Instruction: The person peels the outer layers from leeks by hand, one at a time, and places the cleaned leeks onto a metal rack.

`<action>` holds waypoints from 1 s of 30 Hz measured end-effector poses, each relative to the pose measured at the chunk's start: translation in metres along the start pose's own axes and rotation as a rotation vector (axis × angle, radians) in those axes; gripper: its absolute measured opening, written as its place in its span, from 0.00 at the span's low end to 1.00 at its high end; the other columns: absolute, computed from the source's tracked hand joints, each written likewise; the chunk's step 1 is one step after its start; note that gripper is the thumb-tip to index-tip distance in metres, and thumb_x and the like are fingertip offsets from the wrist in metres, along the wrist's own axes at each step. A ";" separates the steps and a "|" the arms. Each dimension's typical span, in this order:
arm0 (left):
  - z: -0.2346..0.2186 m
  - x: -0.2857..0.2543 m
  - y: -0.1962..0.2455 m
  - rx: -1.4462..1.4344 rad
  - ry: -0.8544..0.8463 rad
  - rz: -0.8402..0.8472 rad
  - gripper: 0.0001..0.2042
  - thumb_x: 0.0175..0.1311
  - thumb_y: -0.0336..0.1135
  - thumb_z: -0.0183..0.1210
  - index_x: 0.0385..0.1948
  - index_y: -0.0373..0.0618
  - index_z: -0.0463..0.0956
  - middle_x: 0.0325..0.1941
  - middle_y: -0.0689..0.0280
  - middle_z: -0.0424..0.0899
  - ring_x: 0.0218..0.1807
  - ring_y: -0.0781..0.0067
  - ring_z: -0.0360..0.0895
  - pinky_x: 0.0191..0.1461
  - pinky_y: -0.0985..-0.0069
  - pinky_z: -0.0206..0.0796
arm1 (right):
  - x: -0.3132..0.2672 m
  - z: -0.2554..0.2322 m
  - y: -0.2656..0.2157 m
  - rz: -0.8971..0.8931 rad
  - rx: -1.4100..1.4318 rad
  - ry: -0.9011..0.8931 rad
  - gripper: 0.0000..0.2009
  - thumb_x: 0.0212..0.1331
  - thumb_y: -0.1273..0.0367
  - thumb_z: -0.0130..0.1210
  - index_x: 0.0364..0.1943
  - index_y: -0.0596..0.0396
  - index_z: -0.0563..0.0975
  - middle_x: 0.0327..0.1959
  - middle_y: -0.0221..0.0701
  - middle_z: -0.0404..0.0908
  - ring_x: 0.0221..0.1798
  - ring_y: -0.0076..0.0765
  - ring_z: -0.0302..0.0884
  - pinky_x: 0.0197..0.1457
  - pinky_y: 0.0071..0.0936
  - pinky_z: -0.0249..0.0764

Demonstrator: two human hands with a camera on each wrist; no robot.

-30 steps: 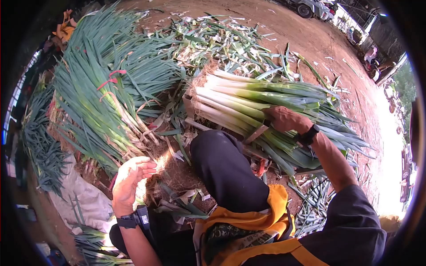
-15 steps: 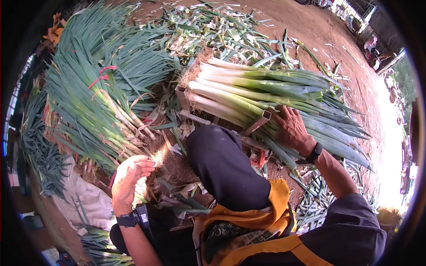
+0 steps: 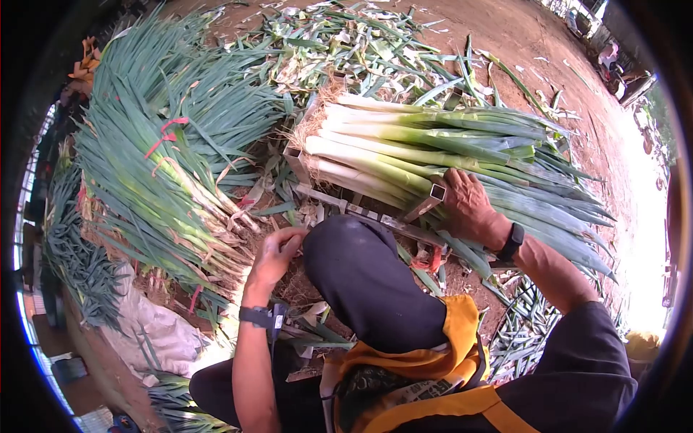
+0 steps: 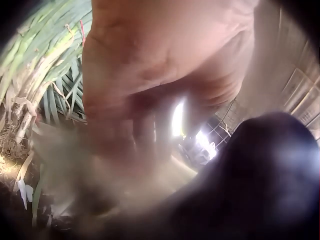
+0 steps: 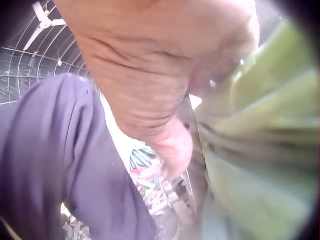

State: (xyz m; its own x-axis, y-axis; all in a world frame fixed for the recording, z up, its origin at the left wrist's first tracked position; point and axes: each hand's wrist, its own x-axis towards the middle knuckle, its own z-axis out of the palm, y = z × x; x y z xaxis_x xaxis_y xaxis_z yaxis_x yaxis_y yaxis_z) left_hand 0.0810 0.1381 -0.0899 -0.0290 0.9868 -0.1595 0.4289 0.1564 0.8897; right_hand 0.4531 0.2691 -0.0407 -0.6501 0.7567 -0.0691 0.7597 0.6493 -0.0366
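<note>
Closer to the knee (image 3: pixel 361 270), the left hand (image 3: pixel 275 257) had moved in, its fingers loosely curled and, as far as the blurred wrist view showed, released. The right hand (image 3: pixel 473 209) rested ungripping on the leeks (image 3: pixel 404 141), beside a post (image 3: pixel 424 204) of the rack (image 3: pixel 299 167). They lay in it, beyond the knee, apart from the left hand.

Pale sack (image 3: pixel 153 321), lower left | orange item (image 3: pixel 85 66), upper left | white ceiling fan (image 5: pixel 45 21), overhead

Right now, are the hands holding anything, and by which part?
No clear grip: the right hand rests on the big onions where they turn green, and the left hand looks empty.
</note>
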 end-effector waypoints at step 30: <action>0.100 0.162 0.008 0.481 0.124 0.554 0.16 0.55 0.36 0.65 0.43 0.39 0.75 0.46 0.54 0.74 0.52 0.46 0.70 0.58 0.56 0.63 | 0.042 -0.006 0.074 -0.251 0.593 -0.086 0.32 0.43 0.70 0.64 0.60 0.58 0.72 0.49 0.46 0.79 0.53 0.52 0.77 0.59 0.39 0.71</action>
State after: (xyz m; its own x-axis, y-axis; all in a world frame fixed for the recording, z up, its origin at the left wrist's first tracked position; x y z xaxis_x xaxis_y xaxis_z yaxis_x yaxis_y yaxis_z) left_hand 0.1697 0.2946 -0.1511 0.2170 0.9176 0.3331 0.7573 -0.3736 0.5357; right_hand 0.4820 0.3488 -0.0402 -0.8243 0.5623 -0.0657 0.4811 0.6346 -0.6048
